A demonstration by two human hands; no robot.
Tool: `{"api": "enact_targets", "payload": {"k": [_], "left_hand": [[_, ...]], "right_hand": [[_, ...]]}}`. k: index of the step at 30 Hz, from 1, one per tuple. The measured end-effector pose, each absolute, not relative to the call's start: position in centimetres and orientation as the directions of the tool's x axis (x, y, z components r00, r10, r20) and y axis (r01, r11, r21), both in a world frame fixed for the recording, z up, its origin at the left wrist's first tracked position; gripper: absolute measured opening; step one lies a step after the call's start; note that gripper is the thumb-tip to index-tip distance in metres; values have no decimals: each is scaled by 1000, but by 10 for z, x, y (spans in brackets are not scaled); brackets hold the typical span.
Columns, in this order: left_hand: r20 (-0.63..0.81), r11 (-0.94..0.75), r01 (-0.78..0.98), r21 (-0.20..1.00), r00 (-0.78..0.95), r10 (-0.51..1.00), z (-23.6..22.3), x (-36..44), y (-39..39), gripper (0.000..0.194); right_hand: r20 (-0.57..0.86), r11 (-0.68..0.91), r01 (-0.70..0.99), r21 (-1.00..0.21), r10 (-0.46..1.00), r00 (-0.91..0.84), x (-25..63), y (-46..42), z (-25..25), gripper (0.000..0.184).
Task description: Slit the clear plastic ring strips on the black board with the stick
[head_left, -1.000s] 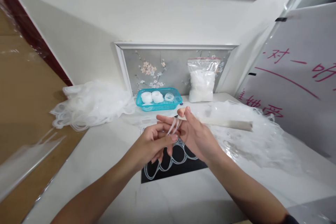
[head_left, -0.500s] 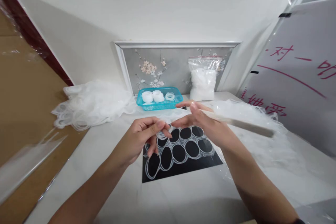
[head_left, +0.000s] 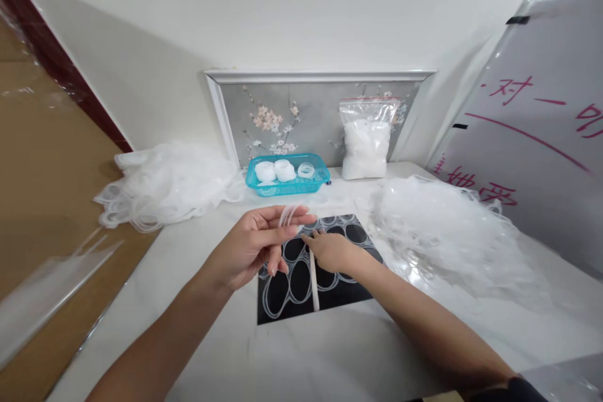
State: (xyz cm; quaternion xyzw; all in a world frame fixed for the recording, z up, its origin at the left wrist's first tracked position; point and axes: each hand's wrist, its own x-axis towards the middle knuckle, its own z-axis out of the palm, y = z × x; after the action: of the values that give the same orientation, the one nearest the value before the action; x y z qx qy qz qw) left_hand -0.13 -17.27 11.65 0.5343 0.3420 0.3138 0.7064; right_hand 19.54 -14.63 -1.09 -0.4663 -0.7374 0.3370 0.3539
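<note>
My left hand [head_left: 257, 242] is raised over the left side of a black mat [head_left: 282, 314]. Several thin translucent white rings [head_left: 287, 216] are looped round its fingers, with the thumb closed near them. On the mat lies a clear sheet of joined rings [head_left: 300, 281] in rows, the black showing through its round holes. My right hand [head_left: 335, 251] is lowered onto the sheet, its fingers closed at the far end of a slim white stick [head_left: 315, 289]. The stick points back towards me across the sheet; its grip end is partly hidden.
Behind the mat stands a blue basket [head_left: 287, 190] with ring stacks. A zip bag [head_left: 365, 151] of white material leans at the wall. Heaps of clear ring sheets lie left [head_left: 169, 185] and right [head_left: 438, 226]. A whiteboard [head_left: 541, 138] stands at right.
The rings, earlier stretched between both hands, are now on my left fingers alone. My right hand has moved away and down onto the sheet, and its stick has swung from pointing right to pointing towards me.
</note>
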Motion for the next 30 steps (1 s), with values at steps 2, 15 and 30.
{"api": "enact_targets", "payload": {"k": [2, 15, 30], "left_hand": [[-140, 235, -90, 968, 583, 801, 117, -2, -173, 25], [-126, 210, -88, 974, 564, 816, 111, 4, -172, 33], [-71, 154, -61, 986, 683, 727, 112, 5, -182, 25]], "right_hand": [[238, 344, 470, -813, 933, -270, 198, -149, -4, 18], [210, 298, 261, -918, 925, -317, 210, -188, 108, 40], [98, -46, -245, -968, 834, -543, 197, -201, 109, 71]]}}
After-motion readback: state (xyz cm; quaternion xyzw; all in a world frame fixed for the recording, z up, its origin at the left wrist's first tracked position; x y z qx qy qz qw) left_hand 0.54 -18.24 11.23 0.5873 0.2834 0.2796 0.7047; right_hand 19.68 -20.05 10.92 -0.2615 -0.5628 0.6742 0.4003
